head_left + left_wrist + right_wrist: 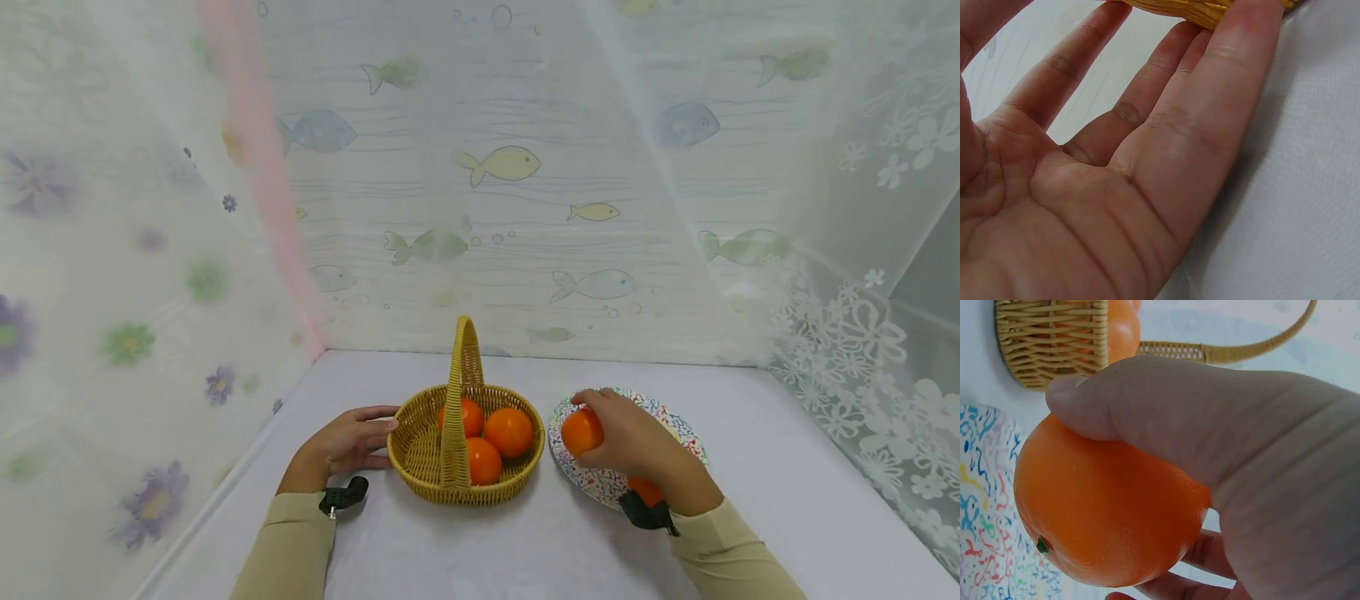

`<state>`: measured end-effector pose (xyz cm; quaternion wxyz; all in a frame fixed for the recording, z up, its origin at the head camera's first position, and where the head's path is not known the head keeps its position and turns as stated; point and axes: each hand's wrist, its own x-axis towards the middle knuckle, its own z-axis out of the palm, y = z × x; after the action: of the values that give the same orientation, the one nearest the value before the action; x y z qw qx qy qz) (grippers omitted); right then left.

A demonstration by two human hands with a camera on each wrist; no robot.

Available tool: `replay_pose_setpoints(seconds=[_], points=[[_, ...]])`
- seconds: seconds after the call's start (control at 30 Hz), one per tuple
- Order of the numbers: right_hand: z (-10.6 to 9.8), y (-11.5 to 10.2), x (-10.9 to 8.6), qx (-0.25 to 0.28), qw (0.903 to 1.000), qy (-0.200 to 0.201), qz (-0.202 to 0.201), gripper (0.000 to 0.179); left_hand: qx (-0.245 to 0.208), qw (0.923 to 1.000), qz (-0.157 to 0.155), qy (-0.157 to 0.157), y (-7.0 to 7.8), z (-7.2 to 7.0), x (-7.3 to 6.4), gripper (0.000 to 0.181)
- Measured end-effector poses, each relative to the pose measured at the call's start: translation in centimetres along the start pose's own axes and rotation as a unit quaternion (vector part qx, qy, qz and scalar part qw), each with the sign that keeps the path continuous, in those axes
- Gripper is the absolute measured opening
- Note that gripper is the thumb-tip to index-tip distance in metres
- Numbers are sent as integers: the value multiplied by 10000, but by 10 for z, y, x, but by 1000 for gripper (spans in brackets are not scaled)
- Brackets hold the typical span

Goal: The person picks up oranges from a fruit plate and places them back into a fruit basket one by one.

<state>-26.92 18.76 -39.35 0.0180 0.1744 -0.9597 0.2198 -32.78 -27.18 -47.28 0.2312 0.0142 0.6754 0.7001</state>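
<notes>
My right hand (637, 437) holds an orange (582, 431) over the patterned round plate (678, 423). In the right wrist view the thumb lies across that orange (1100, 509), with fingers on its far side and a green stem spot showing. Another orange (645, 490) is on the plate, partly hidden under my right wrist. At the left, my left hand (351, 442) touches the side of a yellow wicker basket (416, 454) with extended fingertips. Three oranges (509, 432) sit in the basket's right half, partly behind its tall handle (454, 417).
Basket and plate stand side by side on a white-covered table (450, 550). A fish-print curtain (510, 208) hangs behind the table, a flowered sheet (135, 400) at the left, and lace-patterned netting (862, 358) at the right. Each wrist wears a black strap mount (343, 495).
</notes>
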Motion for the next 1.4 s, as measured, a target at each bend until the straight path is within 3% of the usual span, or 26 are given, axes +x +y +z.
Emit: replay_pose_setpoints(seconds=[0.77, 1.4], points=[[-7, -29, 9, -91, 9981, 165, -587, 68, -11, 10000, 13, 78, 1, 1, 0, 67], [-4, -57, 13, 81, 9969, 221, -746, 67, 9, 10000, 46, -9, 2, 1, -1, 66]])
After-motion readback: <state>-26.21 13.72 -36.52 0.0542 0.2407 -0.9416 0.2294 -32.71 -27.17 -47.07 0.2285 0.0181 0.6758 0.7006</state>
